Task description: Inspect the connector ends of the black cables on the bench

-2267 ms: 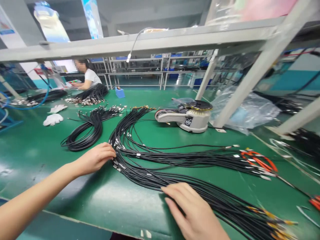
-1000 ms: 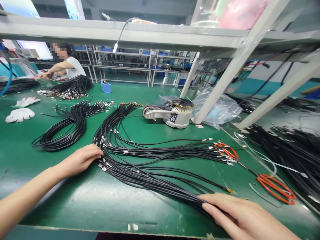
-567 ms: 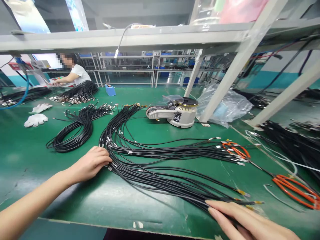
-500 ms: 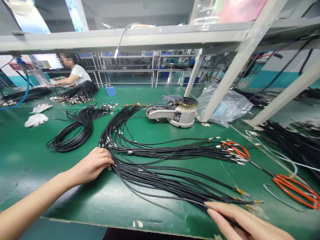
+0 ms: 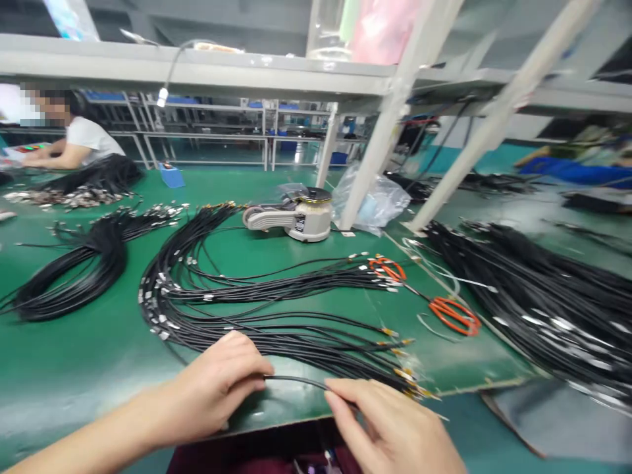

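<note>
Between my two hands runs a single black cable (image 5: 296, 380), near the front edge of the green table. My left hand (image 5: 222, 378) pinches it on the left, fingers closed. On the right, my right hand (image 5: 380, 418) grips the same cable between thumb and fingers, and the cable's end beyond that hand is hidden. Just behind my hands lies a curved bundle of black cables (image 5: 276, 289) with small white labels. Its right-hand ends carry yellow and silver tips.
A tape dispenser (image 5: 309, 220) stands behind the bundle. Orange-handled scissors (image 5: 451, 316) lie to the right, near a large cable pile (image 5: 533, 296). Another coiled bundle (image 5: 74, 283) lies left. A person in a white shirt (image 5: 91, 139) sits far left. Shelf posts (image 5: 370, 151) rise at the back.
The view has swung right. My left hand has moved from the bundle's left bend towards my right hand. The cable is now held in front of the bundle, with a short span between both hands.
</note>
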`<state>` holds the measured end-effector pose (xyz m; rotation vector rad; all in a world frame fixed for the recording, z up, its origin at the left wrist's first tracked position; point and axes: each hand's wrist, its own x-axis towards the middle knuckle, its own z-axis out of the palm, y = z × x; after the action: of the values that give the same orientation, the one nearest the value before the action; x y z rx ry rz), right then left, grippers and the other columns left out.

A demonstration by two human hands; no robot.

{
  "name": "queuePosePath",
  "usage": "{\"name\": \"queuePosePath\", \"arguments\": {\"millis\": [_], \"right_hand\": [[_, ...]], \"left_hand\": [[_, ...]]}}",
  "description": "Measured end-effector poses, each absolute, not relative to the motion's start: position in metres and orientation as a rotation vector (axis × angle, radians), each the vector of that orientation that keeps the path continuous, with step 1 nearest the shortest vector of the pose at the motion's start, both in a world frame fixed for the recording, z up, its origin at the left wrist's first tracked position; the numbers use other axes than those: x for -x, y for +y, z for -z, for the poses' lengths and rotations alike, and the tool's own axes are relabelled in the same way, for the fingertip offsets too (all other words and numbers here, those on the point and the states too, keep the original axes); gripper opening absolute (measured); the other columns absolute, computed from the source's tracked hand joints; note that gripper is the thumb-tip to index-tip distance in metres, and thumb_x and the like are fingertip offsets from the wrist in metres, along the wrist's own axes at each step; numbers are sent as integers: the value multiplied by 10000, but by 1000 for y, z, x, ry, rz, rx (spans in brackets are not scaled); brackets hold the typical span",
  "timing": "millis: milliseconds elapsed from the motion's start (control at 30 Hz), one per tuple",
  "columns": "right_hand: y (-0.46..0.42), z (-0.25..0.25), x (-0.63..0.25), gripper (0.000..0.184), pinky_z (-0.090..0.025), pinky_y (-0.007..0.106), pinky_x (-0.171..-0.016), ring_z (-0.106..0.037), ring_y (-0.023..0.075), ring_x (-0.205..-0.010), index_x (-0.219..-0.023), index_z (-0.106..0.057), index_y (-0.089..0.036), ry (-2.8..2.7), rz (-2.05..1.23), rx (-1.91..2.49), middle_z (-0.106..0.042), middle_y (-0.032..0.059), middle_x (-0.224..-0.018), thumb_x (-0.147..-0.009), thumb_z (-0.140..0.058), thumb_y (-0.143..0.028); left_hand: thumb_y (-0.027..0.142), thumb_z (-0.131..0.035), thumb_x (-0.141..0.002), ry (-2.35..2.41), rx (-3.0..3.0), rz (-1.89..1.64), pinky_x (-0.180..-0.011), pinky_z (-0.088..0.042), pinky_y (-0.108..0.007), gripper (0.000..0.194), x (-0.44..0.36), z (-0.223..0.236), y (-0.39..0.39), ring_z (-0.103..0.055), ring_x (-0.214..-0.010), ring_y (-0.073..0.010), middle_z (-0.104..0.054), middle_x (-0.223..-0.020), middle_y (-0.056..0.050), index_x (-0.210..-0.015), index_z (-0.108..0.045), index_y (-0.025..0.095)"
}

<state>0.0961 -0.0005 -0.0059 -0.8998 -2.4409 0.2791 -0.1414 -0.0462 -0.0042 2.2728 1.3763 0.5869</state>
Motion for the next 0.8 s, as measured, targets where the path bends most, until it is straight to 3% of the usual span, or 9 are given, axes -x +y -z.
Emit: {"name": "queuePosePath", "arguments": {"millis": [167, 233, 333, 467, 667, 800], "right_hand": [[-2, -8, -110, 169, -440, 248, -630, -581, 143, -667, -816, -653, -228, -2627, -398, 944, -656, 3, -706, -841, -487, -204], [6, -15, -137, 167, -445, 290, -753, -578, 164, -811, -953, -642, -251, -2577, -492, 1039, -663, 14, -850, -825, -537, -267], [18, -10, -185, 308, -405, 369, -911, -522, 194, -1031, -1117, -576, -262, -2385, -703, 1190, -599, 42, -1105, -818, -546, -331], [27, 21, -223, 300, -465, 339, -877, -548, 170, -1018, -1130, -561, -238, -2191, -1127, 1160, -572, 49, -1149, -838, -516, -290], [33, 46, -220, 314, -358, 382, -982, -463, 169, -1108, -1155, -546, -274, -2174, -704, 1148, -526, 37, -1185, -855, -480, -205], [44, 42, -215, 253, -392, 343, -931, -489, 157, -1057, -1056, -614, -270, -2241, -622, 1026, -579, 27, -1117, -851, -492, -185]], "left_hand": [[193, -449, -852, 1254, -2026, -642, -719, -398, -216, 117, 79, 3, -27, -529, -784, -117, -612, -848, 14, -914, -545, 221], [207, -468, -832, 1284, -1884, -629, -674, -400, -203, 100, 66, 6, -20, -532, -721, -109, -608, -789, 36, -889, -548, 227], [239, -468, -819, 1331, -1728, -574, -628, -395, -199, 102, 58, 12, -13, -518, -660, -106, -586, -722, 52, -883, -546, 226], [279, -457, -816, 1340, -1644, -498, -605, -396, -201, 142, 57, 15, -9, -515, -648, -114, -583, -723, 46, -907, -552, 226], [321, -475, -807, 1359, -1632, -396, -642, -406, -216, 188, 53, 8, -7, -530, -714, -136, -602, -769, 32, -954, -561, 241], [339, -475, -805, 1338, -1598, -396, -665, -421, -225, 202, 53, 4, -8, -539, -731, -143, -609, -804, 16, -947, -566, 227]]}}
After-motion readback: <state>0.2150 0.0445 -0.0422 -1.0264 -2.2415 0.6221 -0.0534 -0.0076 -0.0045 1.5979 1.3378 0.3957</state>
